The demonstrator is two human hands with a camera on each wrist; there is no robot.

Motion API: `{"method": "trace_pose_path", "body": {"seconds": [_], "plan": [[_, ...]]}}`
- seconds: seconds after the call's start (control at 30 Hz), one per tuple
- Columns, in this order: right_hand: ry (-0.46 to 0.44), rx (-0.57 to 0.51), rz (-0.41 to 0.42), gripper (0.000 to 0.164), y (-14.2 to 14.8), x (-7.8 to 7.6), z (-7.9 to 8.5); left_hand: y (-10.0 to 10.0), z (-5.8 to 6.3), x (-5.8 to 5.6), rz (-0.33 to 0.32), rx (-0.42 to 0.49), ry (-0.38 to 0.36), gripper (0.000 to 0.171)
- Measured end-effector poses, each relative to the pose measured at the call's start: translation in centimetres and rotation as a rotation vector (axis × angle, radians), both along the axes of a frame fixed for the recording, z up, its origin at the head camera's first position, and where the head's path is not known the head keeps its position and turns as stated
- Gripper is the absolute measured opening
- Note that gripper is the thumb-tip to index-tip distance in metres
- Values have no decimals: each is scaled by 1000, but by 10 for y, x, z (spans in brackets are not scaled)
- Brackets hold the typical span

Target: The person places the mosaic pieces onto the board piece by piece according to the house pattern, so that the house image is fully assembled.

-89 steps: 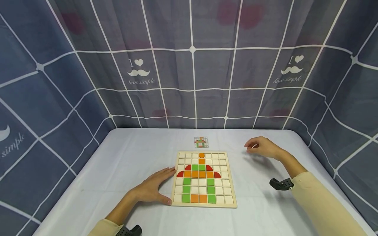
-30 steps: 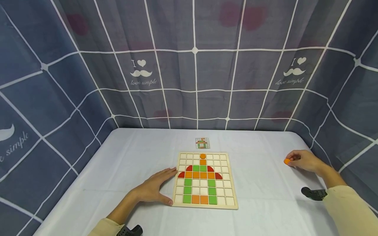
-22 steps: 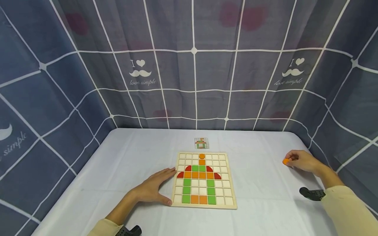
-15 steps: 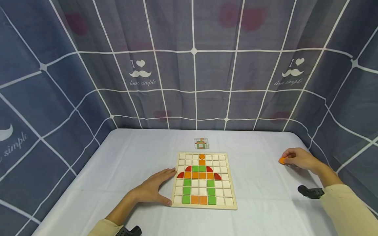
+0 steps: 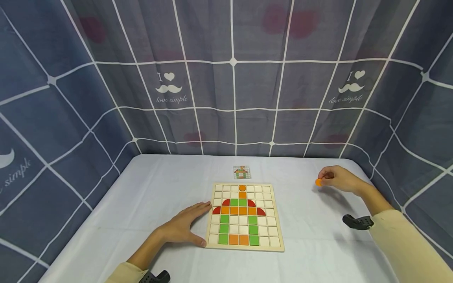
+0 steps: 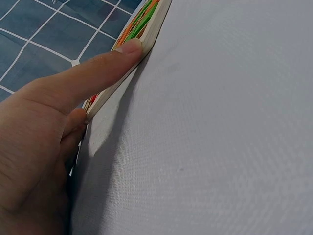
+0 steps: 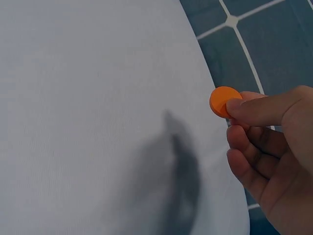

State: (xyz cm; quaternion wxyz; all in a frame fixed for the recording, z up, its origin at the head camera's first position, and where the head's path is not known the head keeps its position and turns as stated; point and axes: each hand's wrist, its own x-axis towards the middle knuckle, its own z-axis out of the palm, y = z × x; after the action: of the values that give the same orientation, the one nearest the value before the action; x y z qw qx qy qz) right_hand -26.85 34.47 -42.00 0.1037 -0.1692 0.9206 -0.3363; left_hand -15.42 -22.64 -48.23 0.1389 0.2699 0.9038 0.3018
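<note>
My right hand pinches a round orange disc between thumb and fingers, raised over the right part of the table. In the head view the disc shows as a small orange spot at the fingertips. My left hand, fingers spread, touches the left edge of a wooden grid board. The left wrist view has its thumb on the board's rim. Green and orange square tiles and red quarter-round tiles sit in the grid, with another orange disc in the top row.
A small pattern card lies just behind the board, printed with a similar coloured figure on a grid. White cloth covers the table. A blue-grey checked curtain surrounds its back and sides.
My right hand reached to the far right, where the orange disc appeared in its fingers. Since then it has come back leftward and up with the disc. The left hand stays at the board.
</note>
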Motion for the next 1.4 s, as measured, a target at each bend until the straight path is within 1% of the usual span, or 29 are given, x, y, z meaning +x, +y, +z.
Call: {"method": "trace_pose_path", "body": {"seconds": [0.27, 0.5, 0.63, 0.93, 1.1, 1.4], "plan": [[1, -31, 42, 8, -31, -9, 9, 1, 0, 0, 8, 6, -5, 114], [10, -28, 53, 5, -57, -13, 10, 0, 0, 0, 10, 0, 2, 114], [7, -39, 72, 5, -71, -16, 6, 0, -1, -1, 10, -1, -2, 115], [13, -108, 136, 7, -101, -20, 1, 0, -3, -1, 8, 3, 0, 115], [6, -129, 150, 7, -116, -24, -4, 0, -3, -1, 11, -1, 1, 115], [-41, -144, 154, 5, -142, -29, -17, 1, -3, -1, 13, -4, 3, 115]]}}
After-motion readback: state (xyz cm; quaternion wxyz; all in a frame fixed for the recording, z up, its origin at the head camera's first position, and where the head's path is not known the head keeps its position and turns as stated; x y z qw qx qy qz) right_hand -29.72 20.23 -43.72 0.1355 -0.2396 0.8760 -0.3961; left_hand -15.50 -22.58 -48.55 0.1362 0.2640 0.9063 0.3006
